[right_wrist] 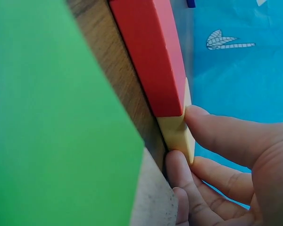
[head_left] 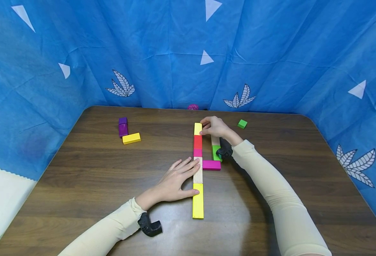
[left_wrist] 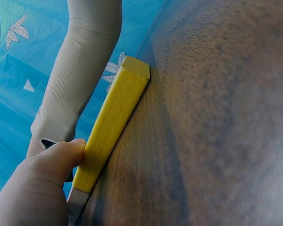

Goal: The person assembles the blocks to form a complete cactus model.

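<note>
A straight row of blocks runs away from the near side of the table. From near to far it has a long yellow block (head_left: 198,208), a pale wooden block (head_left: 198,176), a pink block (head_left: 198,153), a red block (head_left: 198,142) and a short yellow block (head_left: 197,128). My left hand (head_left: 175,181) lies along the row's left side, straight fingertips on the pale block and thumb (left_wrist: 68,155) against the long yellow one. At the far end my right hand (head_left: 215,126) pinches the short yellow block, which abuts the red block in the right wrist view.
A magenta block (head_left: 211,165) juts right from the row. Beside it, a green block (head_left: 215,151) and another pale block (head_left: 215,140) stretch away under my right wrist. Purple blocks (head_left: 123,129) and a yellow block (head_left: 132,138) lie far left, a green cube (head_left: 242,123) far right.
</note>
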Available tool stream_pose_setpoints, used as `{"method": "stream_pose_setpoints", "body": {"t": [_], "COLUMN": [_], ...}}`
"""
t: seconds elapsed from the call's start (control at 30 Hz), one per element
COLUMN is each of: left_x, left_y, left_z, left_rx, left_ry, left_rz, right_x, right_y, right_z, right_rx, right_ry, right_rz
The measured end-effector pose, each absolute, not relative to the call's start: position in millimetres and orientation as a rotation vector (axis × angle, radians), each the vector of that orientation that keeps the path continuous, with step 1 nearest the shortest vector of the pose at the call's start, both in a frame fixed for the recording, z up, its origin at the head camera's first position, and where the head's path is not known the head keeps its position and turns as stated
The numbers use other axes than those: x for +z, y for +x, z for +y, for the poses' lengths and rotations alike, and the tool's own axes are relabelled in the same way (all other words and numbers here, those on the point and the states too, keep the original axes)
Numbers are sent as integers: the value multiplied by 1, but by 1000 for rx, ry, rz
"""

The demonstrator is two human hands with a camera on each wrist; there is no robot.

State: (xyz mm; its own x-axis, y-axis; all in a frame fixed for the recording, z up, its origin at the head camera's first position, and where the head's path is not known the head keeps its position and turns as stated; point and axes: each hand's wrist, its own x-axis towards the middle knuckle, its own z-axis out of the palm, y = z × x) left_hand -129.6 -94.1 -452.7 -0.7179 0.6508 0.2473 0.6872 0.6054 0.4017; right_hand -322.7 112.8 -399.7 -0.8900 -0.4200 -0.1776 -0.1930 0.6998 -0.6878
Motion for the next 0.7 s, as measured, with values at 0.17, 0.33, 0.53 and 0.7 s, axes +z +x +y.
{"method": "stream_pose_setpoints", "body": {"t": [0.17, 0.33, 0.53, 0.7], "left_x": [-453, -454, -454, -454], "left_y": [-130, -130, -131, -131], "left_z": [-94, -94, -94, -94], "left_rx": [-736, -740, -730, -728], "left_ry": [-1142, -1140, -1140, -1139], "left_rz": [-2751, -2754, -2755, -2761], "right_x": [-400, -401, -400, -395], "right_y": [-323, -324, -323, -322], "right_z": [113, 113, 113, 117], "right_rx": [-996, -1000, -1009, -1014], "right_ry": [-481, -476, -483, -488], "right_rz": [2586, 2586, 2581, 2573]}}
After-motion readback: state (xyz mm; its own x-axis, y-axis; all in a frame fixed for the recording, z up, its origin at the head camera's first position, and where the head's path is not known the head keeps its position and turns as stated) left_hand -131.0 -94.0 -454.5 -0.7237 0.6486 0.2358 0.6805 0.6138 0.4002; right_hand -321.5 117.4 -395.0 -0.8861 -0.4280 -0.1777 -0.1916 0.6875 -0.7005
